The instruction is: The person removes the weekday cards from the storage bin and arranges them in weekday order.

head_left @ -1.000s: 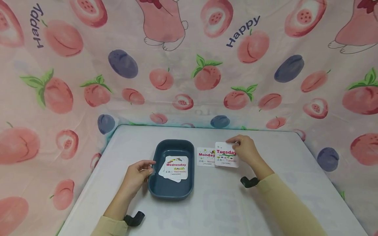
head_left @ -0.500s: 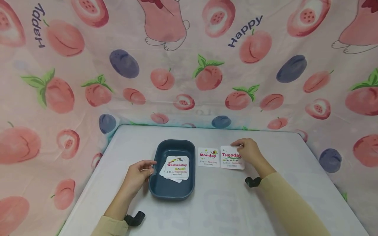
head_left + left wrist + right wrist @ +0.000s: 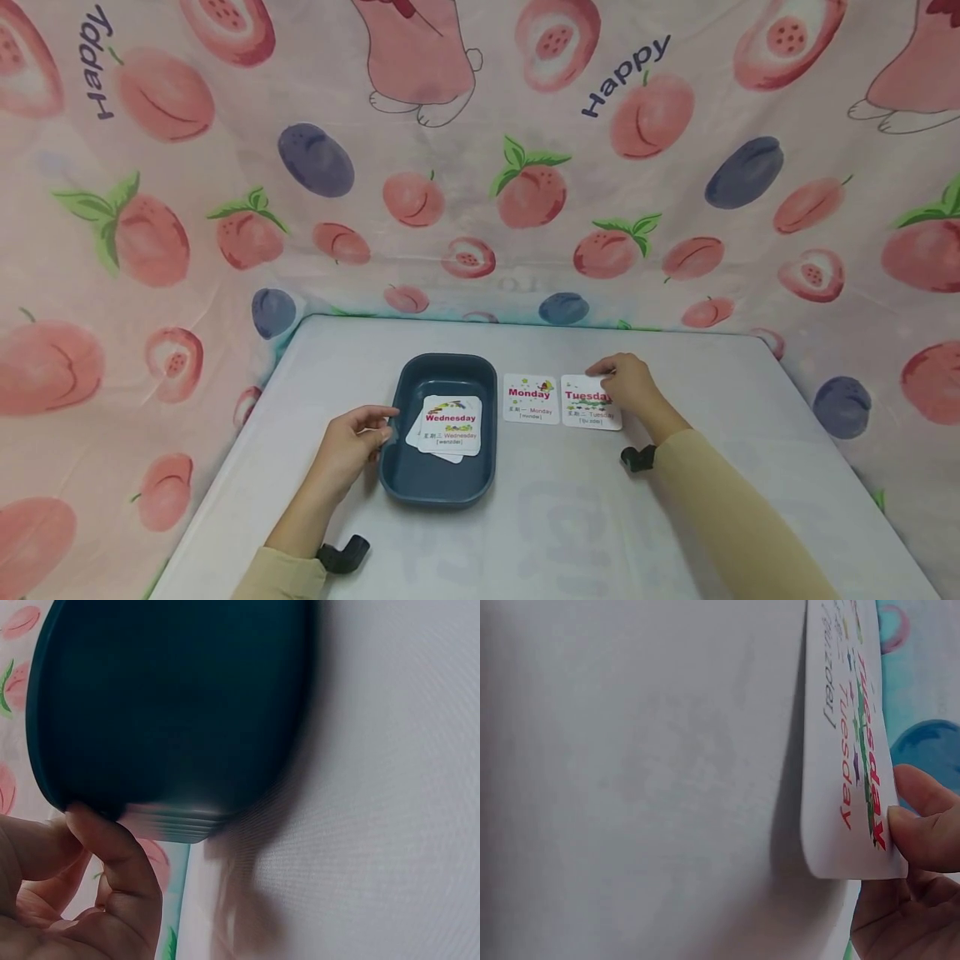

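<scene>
My right hand [image 3: 632,390] pinches the white "Tuesday" card [image 3: 583,414] by its right side, thumb on the printed face in the right wrist view, where the near edge of the card [image 3: 836,817] casts a shadow on the cloth. Just left of it the "Monday" card [image 3: 530,410] lies face up. Further left is a dark blue rectangular tray [image 3: 435,490], its left rim gripped between the thumb and fingers of my left hand [image 3: 341,450]. Inside the tray a "Wednesday" card [image 3: 450,427] tops a small fanned stack; the faces beneath are hidden.
A white cloth covers the table [image 3: 570,533]. Behind it and at both sides hangs a pink curtain [image 3: 480,225] printed with peaches and plums. A black wrist mount [image 3: 343,554] sticks out from the left wrist, another [image 3: 637,458] from the right.
The right hand has shifted the "Tuesday" card right and down, from overlapping "Monday" to beside it, uncovering the whole "Monday" card. The left hand stays at the tray.
</scene>
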Motion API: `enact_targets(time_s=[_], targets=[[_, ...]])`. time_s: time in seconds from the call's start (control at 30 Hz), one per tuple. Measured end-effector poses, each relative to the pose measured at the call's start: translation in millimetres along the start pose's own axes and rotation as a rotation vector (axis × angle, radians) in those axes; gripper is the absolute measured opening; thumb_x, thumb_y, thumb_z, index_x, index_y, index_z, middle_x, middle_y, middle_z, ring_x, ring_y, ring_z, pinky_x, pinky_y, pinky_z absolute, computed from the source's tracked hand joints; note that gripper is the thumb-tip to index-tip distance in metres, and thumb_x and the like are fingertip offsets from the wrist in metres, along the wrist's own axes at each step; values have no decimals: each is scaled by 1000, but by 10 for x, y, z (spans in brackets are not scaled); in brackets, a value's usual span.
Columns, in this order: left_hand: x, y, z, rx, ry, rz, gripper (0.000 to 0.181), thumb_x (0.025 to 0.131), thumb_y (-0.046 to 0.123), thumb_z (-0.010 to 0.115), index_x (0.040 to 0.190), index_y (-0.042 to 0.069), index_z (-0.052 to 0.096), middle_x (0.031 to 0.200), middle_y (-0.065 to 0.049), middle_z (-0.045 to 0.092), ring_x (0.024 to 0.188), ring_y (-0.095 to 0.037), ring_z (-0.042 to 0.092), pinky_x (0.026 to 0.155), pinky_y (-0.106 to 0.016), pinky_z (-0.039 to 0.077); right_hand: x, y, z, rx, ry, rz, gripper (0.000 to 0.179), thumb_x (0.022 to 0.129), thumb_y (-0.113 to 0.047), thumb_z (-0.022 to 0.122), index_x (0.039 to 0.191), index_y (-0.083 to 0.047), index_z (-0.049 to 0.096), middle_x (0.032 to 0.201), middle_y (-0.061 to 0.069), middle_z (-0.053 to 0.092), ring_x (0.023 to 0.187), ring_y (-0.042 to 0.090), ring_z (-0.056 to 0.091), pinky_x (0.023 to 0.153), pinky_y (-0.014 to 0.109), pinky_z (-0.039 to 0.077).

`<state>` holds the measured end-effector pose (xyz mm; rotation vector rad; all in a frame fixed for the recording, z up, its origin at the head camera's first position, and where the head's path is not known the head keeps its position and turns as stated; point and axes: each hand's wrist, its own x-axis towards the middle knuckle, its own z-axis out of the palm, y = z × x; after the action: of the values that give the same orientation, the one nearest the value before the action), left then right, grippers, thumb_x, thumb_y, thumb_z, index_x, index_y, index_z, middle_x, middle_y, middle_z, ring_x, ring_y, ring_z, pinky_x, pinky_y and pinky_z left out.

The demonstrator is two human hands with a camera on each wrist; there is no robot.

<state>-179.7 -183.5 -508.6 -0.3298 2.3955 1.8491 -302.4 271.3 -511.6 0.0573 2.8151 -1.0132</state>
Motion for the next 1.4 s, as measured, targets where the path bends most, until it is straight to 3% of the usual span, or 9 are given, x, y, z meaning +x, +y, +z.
enact_targets(time_s=[0.13, 0.63, 0.93, 1.4], targets=[[-1, 2, -1, 0, -1, -1, 32, 100, -1, 66, 130, 7, 75, 104, -10, 61, 83, -21, 57, 65, -28, 53, 33, 10, 21, -7, -4, 14, 40, 93, 8, 56, 122, -6, 80, 140, 23, 64, 120, 36, 59, 104, 51, 51], [16, -24, 7, -13, 5, 2, 32, 100, -2, 66, 129, 6, 76, 102, -9, 62, 80, -21, 57, 63, -27, 53, 114, 56, 110, -55, 30, 13, 36, 90, 6, 62, 119, -7, 79, 127, 20, 71, 116, 35, 62, 102, 51, 52], [13, -24, 1, -14, -4, 12, 32, 100, -2, 66, 130, 6, 75, 101, -8, 61, 79, -19, 57, 63, -27, 53, 101, 63, 124, -68, 61, -5, 37, 93, 5, 63, 126, -6, 76, 122, 18, 71, 113, 35, 62, 104, 54, 51], [0, -3, 3, -10, -9, 15, 33, 100, -2, 65, 131, 5, 74, 101, -8, 62, 80, -19, 57, 65, -27, 54, 65, -80, 95, -79, 54, -26, 43, 96, -4, 69, 139, -7, 66, 130, 17, 67, 114, 35, 62, 106, 54, 52]])
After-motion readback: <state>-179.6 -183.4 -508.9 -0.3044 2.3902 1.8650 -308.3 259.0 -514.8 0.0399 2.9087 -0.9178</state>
